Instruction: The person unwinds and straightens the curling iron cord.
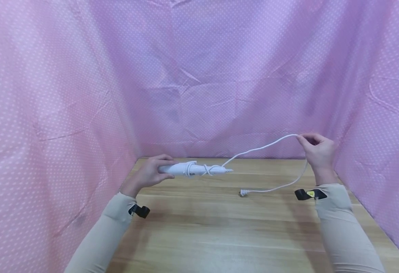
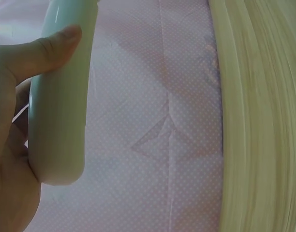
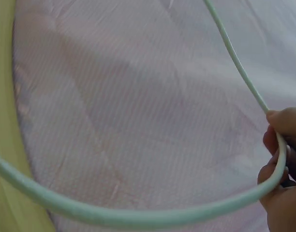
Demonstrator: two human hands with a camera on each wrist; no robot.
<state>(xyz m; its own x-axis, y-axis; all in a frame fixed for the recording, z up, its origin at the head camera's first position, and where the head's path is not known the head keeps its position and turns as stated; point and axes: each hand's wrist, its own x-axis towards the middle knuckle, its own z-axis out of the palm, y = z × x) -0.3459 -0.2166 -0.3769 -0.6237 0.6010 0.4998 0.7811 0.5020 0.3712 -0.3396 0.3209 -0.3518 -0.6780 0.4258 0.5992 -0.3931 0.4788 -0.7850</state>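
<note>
In the head view my left hand [image 1: 153,171] grips the rounded end of a white wand-shaped electric appliance [image 1: 177,169], held roughly level above the table. The left wrist view shows the thumb lying across its smooth handle [image 2: 61,116]. Turns of its white power cord [image 1: 208,170] wrap and cross around the body. From the appliance's right end the cord runs up to my right hand [image 1: 319,151], which pinches it between thumb and fingers. Past the pinch, the cord [image 3: 138,217] hangs in a curve, and its plug [image 1: 243,192] dangles left of the right hand.
A wooden table [image 1: 199,235] lies below both hands. Pink dotted cloth [image 1: 199,94] rises behind it and along both sides. Each wrist carries a small black camera, one on the left [image 1: 140,211] and one on the right [image 1: 303,194].
</note>
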